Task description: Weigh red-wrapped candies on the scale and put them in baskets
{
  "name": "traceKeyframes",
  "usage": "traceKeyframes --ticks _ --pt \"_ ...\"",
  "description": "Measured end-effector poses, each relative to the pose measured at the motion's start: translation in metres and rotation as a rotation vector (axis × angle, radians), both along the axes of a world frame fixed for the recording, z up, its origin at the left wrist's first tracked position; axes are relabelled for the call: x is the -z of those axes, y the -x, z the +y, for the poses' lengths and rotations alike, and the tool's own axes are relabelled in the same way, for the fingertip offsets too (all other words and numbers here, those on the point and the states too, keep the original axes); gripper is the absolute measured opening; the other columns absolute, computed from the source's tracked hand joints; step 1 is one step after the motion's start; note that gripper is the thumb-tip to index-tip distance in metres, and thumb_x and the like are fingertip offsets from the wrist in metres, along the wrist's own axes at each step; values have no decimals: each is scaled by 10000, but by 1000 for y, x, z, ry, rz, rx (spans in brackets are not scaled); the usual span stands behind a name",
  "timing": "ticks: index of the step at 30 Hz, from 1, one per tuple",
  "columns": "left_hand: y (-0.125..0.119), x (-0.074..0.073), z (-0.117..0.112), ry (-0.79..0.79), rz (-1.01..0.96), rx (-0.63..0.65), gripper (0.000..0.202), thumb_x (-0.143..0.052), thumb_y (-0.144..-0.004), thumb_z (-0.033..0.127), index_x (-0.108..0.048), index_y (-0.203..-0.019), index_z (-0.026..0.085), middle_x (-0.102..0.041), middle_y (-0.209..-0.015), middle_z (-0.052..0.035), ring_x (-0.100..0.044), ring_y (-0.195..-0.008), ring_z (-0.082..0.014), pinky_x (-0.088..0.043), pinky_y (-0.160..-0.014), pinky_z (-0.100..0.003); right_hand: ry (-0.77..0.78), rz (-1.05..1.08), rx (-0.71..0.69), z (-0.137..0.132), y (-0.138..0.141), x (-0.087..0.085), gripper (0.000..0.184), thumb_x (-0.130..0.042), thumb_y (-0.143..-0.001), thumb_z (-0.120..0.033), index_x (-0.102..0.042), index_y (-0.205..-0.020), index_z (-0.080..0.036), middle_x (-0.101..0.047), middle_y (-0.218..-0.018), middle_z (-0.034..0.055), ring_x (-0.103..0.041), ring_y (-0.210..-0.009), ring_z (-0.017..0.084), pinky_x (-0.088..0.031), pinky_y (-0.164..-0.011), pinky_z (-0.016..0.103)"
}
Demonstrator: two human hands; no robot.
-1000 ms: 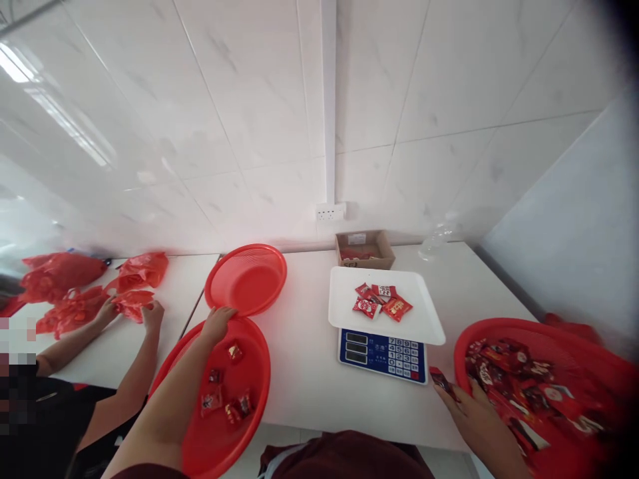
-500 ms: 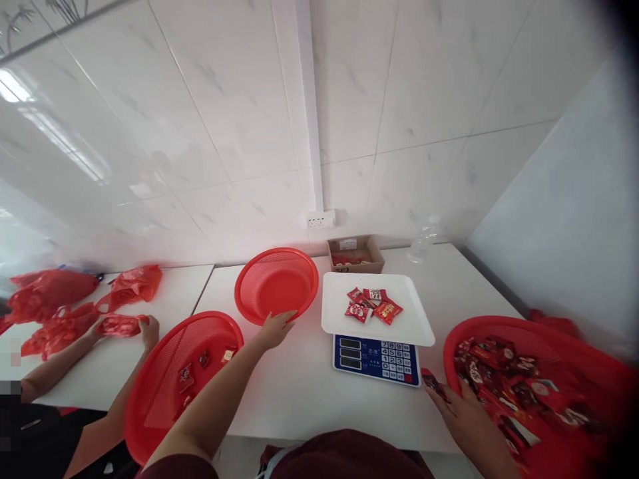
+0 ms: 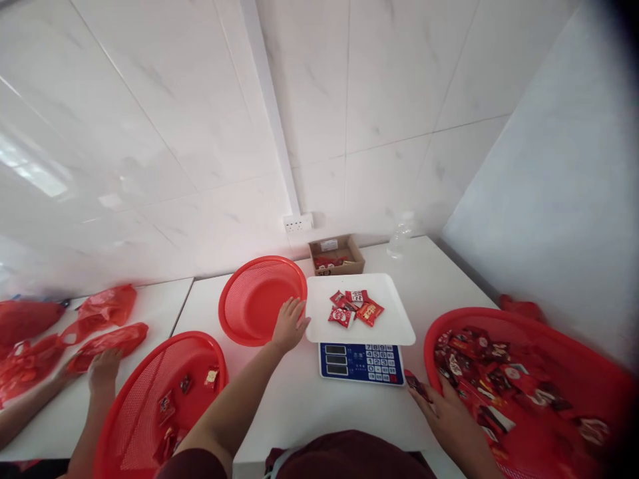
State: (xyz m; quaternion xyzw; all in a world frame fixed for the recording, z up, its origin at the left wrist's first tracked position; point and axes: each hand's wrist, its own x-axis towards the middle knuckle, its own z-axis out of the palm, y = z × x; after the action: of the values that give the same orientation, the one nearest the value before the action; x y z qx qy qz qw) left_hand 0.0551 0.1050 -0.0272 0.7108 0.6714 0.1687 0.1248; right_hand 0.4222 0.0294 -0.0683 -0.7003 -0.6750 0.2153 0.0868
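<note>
My left hand (image 3: 289, 326) is open, its fingers spread between the rim of a red mesh basket (image 3: 244, 299) and the left edge of a white scale tray (image 3: 392, 322). Whether it touches either one I cannot tell. Several small red snack packets (image 3: 369, 311) lie in a loose cluster on that tray. The scale's blue keypad panel (image 3: 357, 362) faces me just below. Between the fingers of my right hand (image 3: 444, 409) is a dark red snack packet (image 3: 418, 386), held at the left rim of a large red basket (image 3: 432, 332) filled with mixed packets.
Another red basket (image 3: 117, 406) at left holds several packets. Beyond it a co-worker's hands (image 3: 102, 369) handle a red plastic bag (image 3: 132, 336). A cardboard box (image 3: 354, 266) and a clear bottle (image 3: 399, 236) stand near the wall, under a power socket (image 3: 298, 223).
My view has shifted slightly right. My left hand has moved from the basket's rim toward the scale tray, fingers raised. My right hand keeps its packet. The co-worker's bag has been lowered toward the table.
</note>
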Motion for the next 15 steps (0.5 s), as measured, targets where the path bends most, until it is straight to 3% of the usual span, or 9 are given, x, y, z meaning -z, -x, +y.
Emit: traceKeyframes --ticks 4,9,11,15 --pt "-55 8 25 -42 110 197 680 -510 -843 547 -350 -1418 220 -275 -1519 -112 -178 -1414 -301 -229 -1122 -500 153 32 37 1 3 -10 643 -238 -798 -607 -659 -1112 -237 -386 -1439 156 -431 -1287 325 -455 -952 466" --pt "-116 13 61 87 154 203 919 -517 -727 726 -249 -1466 250 -182 -1545 -138 -132 -1407 -374 -179 -1093 -586 116 54 23 2 0 -2 596 -301 -770 -603 -682 -1054 -244 -451 -1394 138 -418 -1298 322 -417 -1002 449" --pt "-127 12 71 89 186 195 954 -521 -702 749 -242 -1467 252 -235 -1525 -144 -198 -1379 -382 -198 -1079 -583 107 70 15 2 -1 -1 600 -300 -765 -612 -690 -1038 -245 -458 -1389 131 -415 -1301 320 -404 -1019 440" --pt "-129 12 82 44 217 209 913 -587 -695 702 -313 -1432 236 -496 -1321 -135 -456 -1167 -325 -349 -981 -483 123 95 9 2 -2 -3 656 -270 -759 -624 -690 -1069 -227 -456 -1390 134 -410 -1305 321 -373 -1052 425"
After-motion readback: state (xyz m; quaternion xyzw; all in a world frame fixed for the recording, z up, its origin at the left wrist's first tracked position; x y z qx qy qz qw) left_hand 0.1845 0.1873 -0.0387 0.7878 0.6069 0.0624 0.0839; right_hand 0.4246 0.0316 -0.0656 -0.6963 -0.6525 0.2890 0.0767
